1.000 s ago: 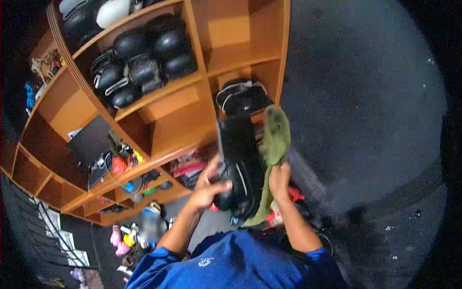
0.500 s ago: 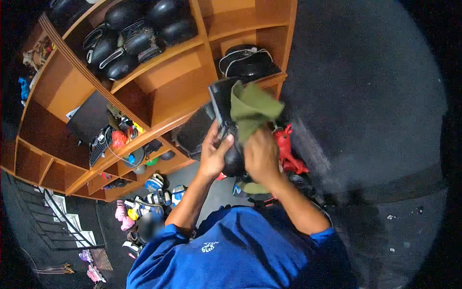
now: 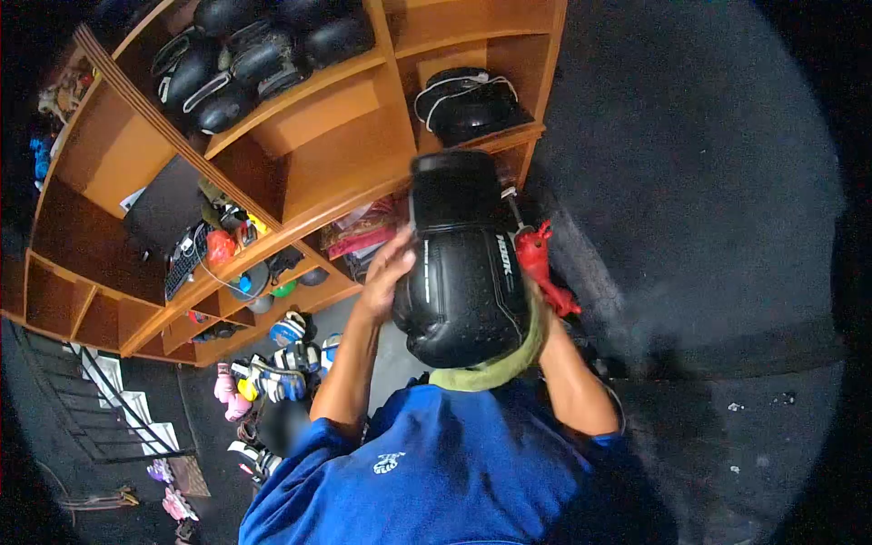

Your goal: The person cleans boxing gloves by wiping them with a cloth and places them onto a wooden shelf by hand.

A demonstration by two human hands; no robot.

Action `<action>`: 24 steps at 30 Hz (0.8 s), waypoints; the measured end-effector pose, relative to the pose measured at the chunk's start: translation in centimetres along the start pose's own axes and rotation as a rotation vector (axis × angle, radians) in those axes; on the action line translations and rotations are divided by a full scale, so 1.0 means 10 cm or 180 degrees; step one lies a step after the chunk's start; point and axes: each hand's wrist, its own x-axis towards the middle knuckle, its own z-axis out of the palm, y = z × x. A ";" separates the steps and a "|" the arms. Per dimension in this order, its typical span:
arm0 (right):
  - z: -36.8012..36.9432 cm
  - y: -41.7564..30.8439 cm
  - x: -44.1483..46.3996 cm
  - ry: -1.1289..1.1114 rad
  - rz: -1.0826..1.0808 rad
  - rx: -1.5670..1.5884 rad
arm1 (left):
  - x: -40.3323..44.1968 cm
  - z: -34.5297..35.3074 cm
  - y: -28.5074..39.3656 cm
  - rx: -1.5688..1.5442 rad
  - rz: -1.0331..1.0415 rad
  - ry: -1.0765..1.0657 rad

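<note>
A black boxing glove (image 3: 463,282) with white lettering is in front of my chest, its cuff pointing up toward the shelves. My left hand (image 3: 387,274) grips its left side, thumb and fingers against the leather. On the other side, my right hand (image 3: 538,304) is mostly hidden behind the glove and a green cloth (image 3: 490,371). The cloth, smeared by motion, curves around the glove's lower right edge from that hand.
A wooden shelf unit (image 3: 336,182) stands ahead, with several black gloves (image 3: 263,56) on an upper shelf and a black object with a white cord (image 3: 472,104) to the right. A red figure (image 3: 536,259) is beside my right forearm. Colourful gloves (image 3: 282,377) lie on the floor at left.
The boxing glove has turned so its broad, lettered face shows. My right hand and the green cloth have moved from the cuff down to the glove's lower right side.
</note>
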 end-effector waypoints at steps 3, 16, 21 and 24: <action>0.48 -0.02 -0.14 0.0255 -0.0013 -0.0297 | 0.00 -0.05 -0.01 0.1859 -0.0520 -0.0026; 0.78 0.47 -0.65 -0.1058 -0.1078 -0.4443 | -0.36 0.04 -0.16 0.0651 -0.0813 -0.0543; 0.84 0.50 -0.59 0.0009 -0.0372 -0.2963 | -0.35 -0.10 0.04 0.0684 -0.0778 -0.0612; 0.76 0.56 -0.50 -0.0204 -0.1147 -0.2414 | -0.25 -0.21 0.05 0.1433 -0.0255 -0.0878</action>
